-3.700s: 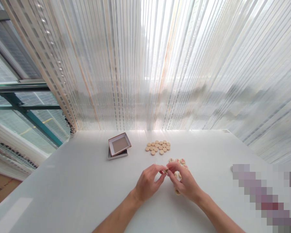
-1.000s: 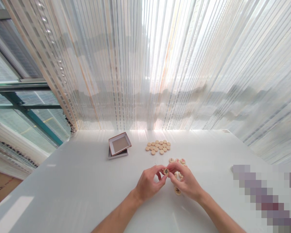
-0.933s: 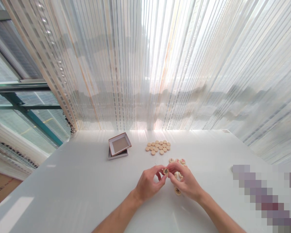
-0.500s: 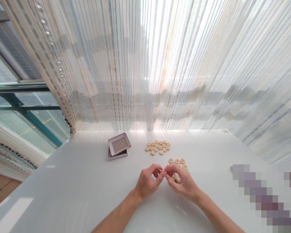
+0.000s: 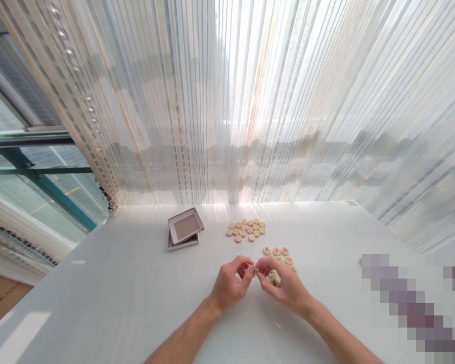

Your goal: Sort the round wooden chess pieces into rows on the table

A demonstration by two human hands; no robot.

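Note:
Both of my hands meet over the white table (image 5: 109,303), pinching one small round wooden game piece (image 5: 255,271) between their fingertips. My left hand (image 5: 229,285) grips it from the left, my right hand (image 5: 284,288) from the right. Just behind and under my right hand lie several face-up pieces (image 5: 276,252) with red and dark marks. Farther back sits a cluster of several plain, face-down wooden pieces (image 5: 246,229).
A small open box with a brown inside (image 5: 185,230) rests on its other half at the back left of the table. A striped sheer curtain (image 5: 250,101) hangs along the far edge. A blurred patch (image 5: 413,303) covers the right side.
The piece, shown flat with its dark mark a second ago, is now turned edge-on between my fingertips. Both hands shifted slightly toward me; more face-up pieces show behind my right hand.

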